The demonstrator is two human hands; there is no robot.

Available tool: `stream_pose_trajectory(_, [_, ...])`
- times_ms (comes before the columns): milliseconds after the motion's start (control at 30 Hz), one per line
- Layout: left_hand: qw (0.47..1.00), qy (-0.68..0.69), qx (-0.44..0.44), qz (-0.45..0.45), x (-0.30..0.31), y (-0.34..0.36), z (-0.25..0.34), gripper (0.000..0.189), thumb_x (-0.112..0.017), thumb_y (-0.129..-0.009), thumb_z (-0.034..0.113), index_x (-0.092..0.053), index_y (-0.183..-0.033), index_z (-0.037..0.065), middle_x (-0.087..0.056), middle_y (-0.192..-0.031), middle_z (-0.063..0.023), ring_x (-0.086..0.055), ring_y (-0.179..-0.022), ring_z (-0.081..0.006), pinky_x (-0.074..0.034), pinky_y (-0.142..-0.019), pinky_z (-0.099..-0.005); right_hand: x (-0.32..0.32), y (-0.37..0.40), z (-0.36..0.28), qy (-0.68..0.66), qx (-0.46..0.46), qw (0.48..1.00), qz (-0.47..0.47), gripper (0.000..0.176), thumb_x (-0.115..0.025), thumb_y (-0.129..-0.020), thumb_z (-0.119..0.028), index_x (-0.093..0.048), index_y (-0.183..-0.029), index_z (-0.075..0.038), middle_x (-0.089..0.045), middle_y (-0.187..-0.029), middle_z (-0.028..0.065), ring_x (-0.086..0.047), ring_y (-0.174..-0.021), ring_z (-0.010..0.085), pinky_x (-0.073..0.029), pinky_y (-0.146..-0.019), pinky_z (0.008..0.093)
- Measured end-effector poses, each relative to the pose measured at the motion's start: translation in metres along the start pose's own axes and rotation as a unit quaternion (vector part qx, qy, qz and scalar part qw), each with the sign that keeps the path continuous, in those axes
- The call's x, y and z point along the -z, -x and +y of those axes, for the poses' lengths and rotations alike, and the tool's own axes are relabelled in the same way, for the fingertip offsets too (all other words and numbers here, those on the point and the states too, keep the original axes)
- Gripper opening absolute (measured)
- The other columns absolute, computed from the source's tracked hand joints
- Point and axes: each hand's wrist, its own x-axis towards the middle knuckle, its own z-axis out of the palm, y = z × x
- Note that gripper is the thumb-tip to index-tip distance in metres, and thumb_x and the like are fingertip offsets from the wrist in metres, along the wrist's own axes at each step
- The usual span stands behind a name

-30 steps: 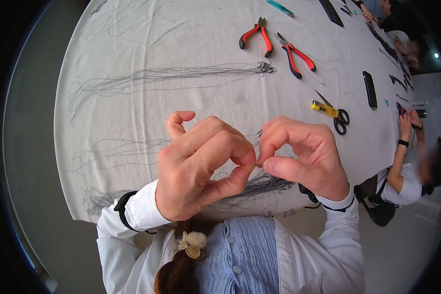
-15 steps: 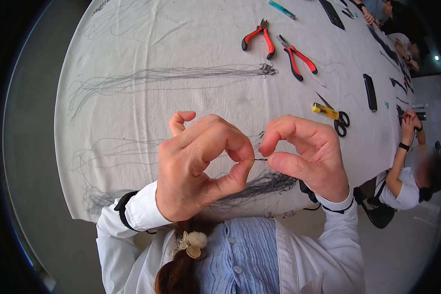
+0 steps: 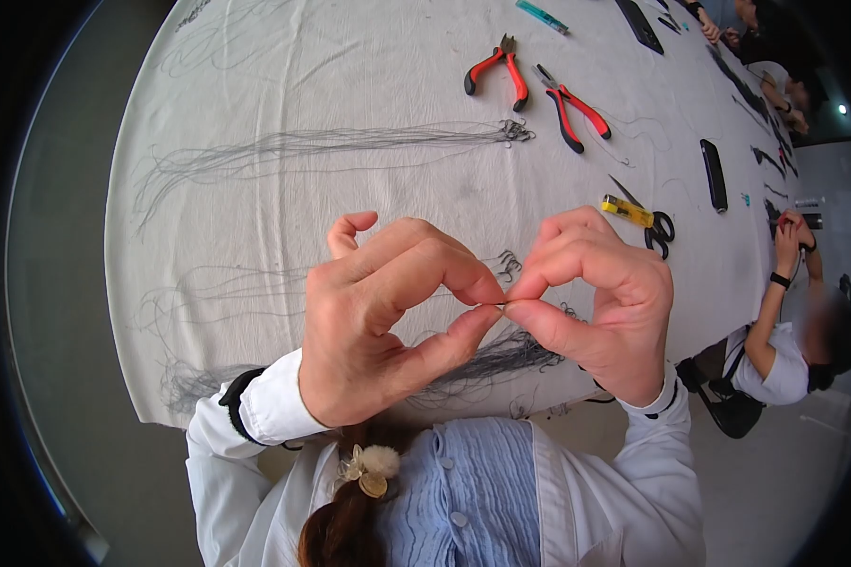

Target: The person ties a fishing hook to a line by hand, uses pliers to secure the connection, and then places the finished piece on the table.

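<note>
My left hand (image 3: 369, 326) and my right hand (image 3: 600, 302) meet fingertip to fingertip above the table. Each pinches thumb against index finger, and a tiny dark thin piece (image 3: 504, 304) shows between the tips; its ends are hidden by the fingers. Just behind the fingertips lie several small dark hooks (image 3: 510, 265) with thin lines (image 3: 227, 272) trailing left. Below my hands is a thick tangle of dark grey lines (image 3: 487, 364), partly covered by my left hand.
A bundle of grey lines (image 3: 331, 142) lies further back. Beyond my right hand are two red-handled pliers (image 3: 510, 76) (image 3: 574, 109), scissors (image 3: 660, 231), a yellow lighter (image 3: 627, 211), a black phone (image 3: 714, 177) and a teal lighter (image 3: 543, 16). Other people (image 3: 784, 340) sit along the right side.
My right hand has moved slightly left, and its index finger has come down onto the thumb. The dark piece that stuck out between the hands is now mostly covered by fingertips.
</note>
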Motion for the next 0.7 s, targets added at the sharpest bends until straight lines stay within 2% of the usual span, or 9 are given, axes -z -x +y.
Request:
stream_pose_trajectory(167, [0.998, -0.063, -0.008, 0.0, 0.0, 0.001, 0.002, 0.012, -0.068, -0.068, 0.009, -0.057, -0.073, 0.01, -0.057, -0.073, 0.0006, -0.056, -0.073, -0.0136, -0.027, -0.086, -0.0383, -0.001, 0.0, -0.001, 0.004, -0.017, 1.0, -0.004, 0.011, -0.071, -0.063, -0.001, -0.063, -0.07, -0.006, -0.061, -0.067, -0.0005, -0.053, -0.072, 0.0164, -0.044, -0.062, 0.0281])
stream_pose_trajectory(300, [0.999, -0.039, 0.002, 0.001, -0.001, 0.0, 0.001, 0.012, -0.067, -0.066, 0.008, -0.057, -0.072, 0.01, -0.056, -0.073, 0.001, -0.056, -0.074, -0.014, -0.026, -0.086, -0.0396, -0.002, 0.0, -0.001, -0.01, -0.03, 0.999, -0.014, 0.011, -0.071, -0.063, -0.001, -0.063, -0.07, -0.006, -0.061, -0.067, -0.0005, -0.053, -0.072, 0.0167, -0.043, -0.062, 0.0278])
stream_pose_trajectory(400, [0.996, -0.086, -0.028, 0.015, -0.002, 0.0, 0.002, 0.013, -0.066, -0.064, 0.006, -0.057, -0.071, 0.011, -0.055, -0.072, 0.0018, -0.057, -0.075, -0.0141, -0.025, -0.088, -0.0412, -0.003, 0.0, -0.003, -0.001, -0.046, 0.999, -0.023, 0.015, -0.07, -0.061, 0.004, -0.062, -0.071, -0.004, -0.061, -0.07, 0.0005, -0.053, -0.077, 0.0178, -0.042, -0.069, 0.0275])
stream_pose_trajectory(467, [0.959, -0.234, -0.144, 0.072, -0.008, 0.001, 0.001, 0.016, -0.067, -0.059, 0.004, -0.057, -0.07, 0.012, -0.054, -0.072, 0.0027, -0.058, -0.075, -0.0135, -0.023, -0.089, -0.0454, -0.004, 0.0, -0.002, 0.072, 0.002, 0.997, -0.014, 0.017, -0.07, -0.059, 0.004, -0.061, -0.071, -0.004, -0.061, -0.07, 0.0007, -0.053, -0.076, 0.0194, -0.043, -0.067, 0.0281])
stream_pose_trajectory(500, [0.94, -0.276, -0.165, 0.11, -0.014, 0.004, 0.0, 0.018, -0.067, -0.057, 0.003, -0.057, -0.069, 0.013, -0.054, -0.072, 0.0033, -0.06, -0.073, -0.0121, -0.02, -0.092, -0.0508, -0.004, 0.0, -0.002, 0.071, 0.0, 0.997, -0.013, 0.017, -0.07, -0.059, 0.004, -0.061, -0.071, -0.004, -0.061, -0.07, 0.0007, -0.053, -0.076, 0.0194, -0.043, -0.067, 0.0281])
stream_pose_trajectory(600, [0.917, -0.326, -0.19, 0.128, -0.021, 0.007, 0.002, 0.018, -0.065, -0.058, 0.002, -0.055, -0.068, 0.013, -0.054, -0.072, 0.0035, -0.06, -0.07, -0.0109, -0.016, -0.095, -0.0537, -0.007, 0.001, -0.002, 0.131, 0.032, 0.991, -0.005, 0.02, -0.07, -0.055, 0.004, -0.061, -0.071, -0.004, -0.061, -0.07, 0.0016, -0.053, -0.074, 0.0208, -0.044, -0.065, 0.029])
stream_pose_trajectory(667, [0.913, -0.331, -0.202, 0.127, -0.023, 0.008, 0.0, 0.017, -0.064, -0.059, 0.0, -0.054, -0.068, 0.012, -0.053, -0.072, 0.0033, -0.06, -0.069, -0.0104, -0.013, -0.097, -0.0546, -0.01, 0.002, -0.001, 0.14, 0.033, 0.99, 0.016, 0.019, -0.07, -0.054, -0.001, -0.059, -0.067, -0.008, -0.058, -0.066, -0.0012, -0.053, -0.074, 0.0193, -0.038, -0.074, 0.0311])
stream_pose_trajectory(700, [0.909, -0.34, -0.206, 0.123, -0.023, 0.008, 0.0, 0.017, -0.063, -0.059, 0.0, -0.054, -0.067, 0.012, -0.053, -0.072, 0.0032, -0.06, -0.069, -0.0104, -0.013, -0.097, -0.0545, -0.01, 0.003, 0.0, 0.139, 0.032, 0.99, 0.016, 0.019, -0.07, -0.054, -0.001, -0.059, -0.067, -0.008, -0.058, -0.066, -0.0012, -0.053, -0.074, 0.0193, -0.038, -0.074, 0.0311])
